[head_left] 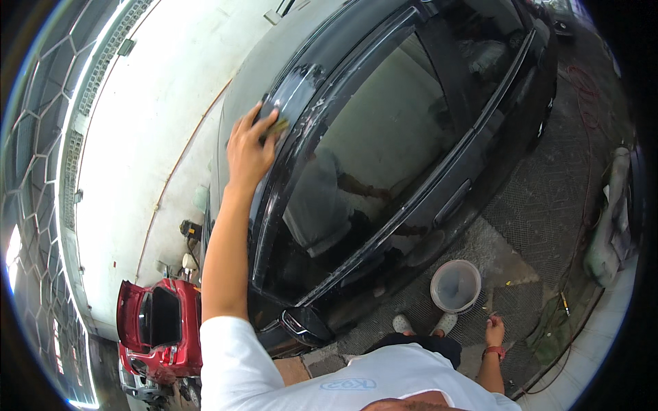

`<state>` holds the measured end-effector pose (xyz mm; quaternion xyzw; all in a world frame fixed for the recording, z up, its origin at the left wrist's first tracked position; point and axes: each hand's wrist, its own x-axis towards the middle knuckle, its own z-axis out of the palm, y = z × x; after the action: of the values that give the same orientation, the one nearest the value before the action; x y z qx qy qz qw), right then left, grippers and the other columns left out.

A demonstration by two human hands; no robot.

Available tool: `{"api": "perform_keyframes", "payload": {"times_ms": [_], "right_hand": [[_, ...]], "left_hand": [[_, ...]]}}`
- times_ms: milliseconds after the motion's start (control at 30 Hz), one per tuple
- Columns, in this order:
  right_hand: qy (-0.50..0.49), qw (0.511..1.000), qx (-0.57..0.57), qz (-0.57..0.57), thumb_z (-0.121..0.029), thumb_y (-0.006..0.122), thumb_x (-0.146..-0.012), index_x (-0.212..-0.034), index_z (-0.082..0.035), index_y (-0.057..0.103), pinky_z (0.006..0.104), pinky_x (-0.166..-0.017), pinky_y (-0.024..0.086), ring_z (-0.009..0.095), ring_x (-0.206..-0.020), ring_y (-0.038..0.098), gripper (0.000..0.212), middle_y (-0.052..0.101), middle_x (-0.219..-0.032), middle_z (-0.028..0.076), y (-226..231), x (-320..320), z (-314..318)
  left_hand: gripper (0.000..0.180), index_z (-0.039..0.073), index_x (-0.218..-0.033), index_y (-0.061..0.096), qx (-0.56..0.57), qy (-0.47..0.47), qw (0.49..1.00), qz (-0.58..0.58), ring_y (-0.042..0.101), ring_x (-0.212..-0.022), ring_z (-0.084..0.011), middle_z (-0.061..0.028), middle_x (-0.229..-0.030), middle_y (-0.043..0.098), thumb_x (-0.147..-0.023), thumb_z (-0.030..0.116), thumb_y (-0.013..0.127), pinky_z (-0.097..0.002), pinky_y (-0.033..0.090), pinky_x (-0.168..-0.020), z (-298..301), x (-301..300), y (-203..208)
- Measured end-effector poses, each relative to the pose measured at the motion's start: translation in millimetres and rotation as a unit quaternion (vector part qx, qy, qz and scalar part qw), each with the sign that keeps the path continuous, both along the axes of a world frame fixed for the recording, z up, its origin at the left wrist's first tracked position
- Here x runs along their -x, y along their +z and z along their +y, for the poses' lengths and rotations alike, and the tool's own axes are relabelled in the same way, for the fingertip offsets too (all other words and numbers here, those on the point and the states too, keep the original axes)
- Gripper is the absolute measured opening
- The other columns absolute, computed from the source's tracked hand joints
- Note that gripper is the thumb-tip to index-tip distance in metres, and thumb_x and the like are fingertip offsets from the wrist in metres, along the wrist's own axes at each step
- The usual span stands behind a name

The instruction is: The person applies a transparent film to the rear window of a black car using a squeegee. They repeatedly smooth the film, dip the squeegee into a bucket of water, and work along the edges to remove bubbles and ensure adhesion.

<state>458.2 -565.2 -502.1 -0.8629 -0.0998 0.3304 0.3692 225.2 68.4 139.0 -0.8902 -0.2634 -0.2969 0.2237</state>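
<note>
My left hand (pixel 252 145) reaches up to the roof edge of a black car (pixel 439 205). Between its thumb and fingers is a small yellow-green pad (pixel 278 127), pressed against the roof rail. Just beyond the fingers, a dull grey patch (pixel 296 88) shows on the black paint, with whitish wet streaks along the trim. Low by my side, away from the car, hangs my right hand (pixel 494 331), a red band at its wrist. Its fingers are curled in, and whatever they may hold is too small to make out.
A round bucket (pixel 456 286) of cloudy liquid stands on the floor near my feet, beside the car. The side mirror (pixel 306 325) juts out close to me. A red car (pixel 162 316) with its rear hatch raised is at lower left. A thin hose (pixel 588 123) lies at right.
</note>
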Motion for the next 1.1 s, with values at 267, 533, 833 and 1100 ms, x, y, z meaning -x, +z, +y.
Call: {"api": "perform_keyframes", "payload": {"times_ms": [267, 533, 833, 1100], "right_hand": [[0.013, 0.998, -0.027, -0.049, -0.007, 0.077, -0.105, -0.128, 0.002, 0.077, 0.0442, -0.101, 0.062, 0.035, -0.111, 0.083, 0.025, 0.084, -0.117, 0.022, -14.0, -6.8, -3.4], [0.020, 0.997, 0.057, -0.052, -0.008, 0.077, -0.105, -0.124, 0.002, 0.078, 0.0460, -0.099, 0.063, 0.035, -0.110, 0.082, 0.022, 0.084, -0.114, 0.022, -14.0, -0.7, -18.5], [-0.016, 0.999, -0.014, -0.038, -0.008, 0.078, -0.104, -0.125, 0.003, 0.077, 0.0473, -0.098, 0.063, 0.039, -0.109, 0.082, 0.024, 0.083, -0.115, 0.025, 1.6, 14.8, -12.0], [0.014, 0.999, -0.011, -0.048, -0.009, 0.078, -0.104, -0.124, 0.003, 0.078, 0.0469, -0.098, 0.063, 0.039, -0.109, 0.082, 0.023, 0.084, -0.116, 0.023, -5.7, 23.7, -11.6]], "left_hand": [[0.046, 0.024, -0.139, 0.086, 0.102, -0.008, 0.994, -0.037, 0.073, -0.137, -0.0396, -0.0179, -0.152, 0.076, -0.094, 0.022, 0.088, -0.0487, 0.055, -0.119, 33.2, -12.5, 18.8], [0.048, 0.024, -0.139, 0.087, 0.130, 0.013, 0.988, -0.078, 0.072, -0.140, -0.0378, -0.0172, -0.151, 0.077, -0.091, 0.019, 0.090, -0.0500, 0.053, -0.123, 37.3, -46.2, 37.7], [0.047, 0.022, -0.142, 0.085, 0.093, 0.003, 0.994, -0.059, 0.072, -0.137, -0.0398, -0.0194, -0.149, 0.077, -0.095, 0.026, 0.087, -0.0463, 0.054, -0.120, 31.0, 6.6, 11.9], [0.047, 0.024, -0.143, 0.084, 0.118, -0.007, 0.992, -0.053, 0.072, -0.140, -0.0386, -0.0181, -0.152, 0.076, -0.096, 0.027, 0.087, -0.0468, 0.055, -0.119, 28.5, -12.6, 12.1]]}}
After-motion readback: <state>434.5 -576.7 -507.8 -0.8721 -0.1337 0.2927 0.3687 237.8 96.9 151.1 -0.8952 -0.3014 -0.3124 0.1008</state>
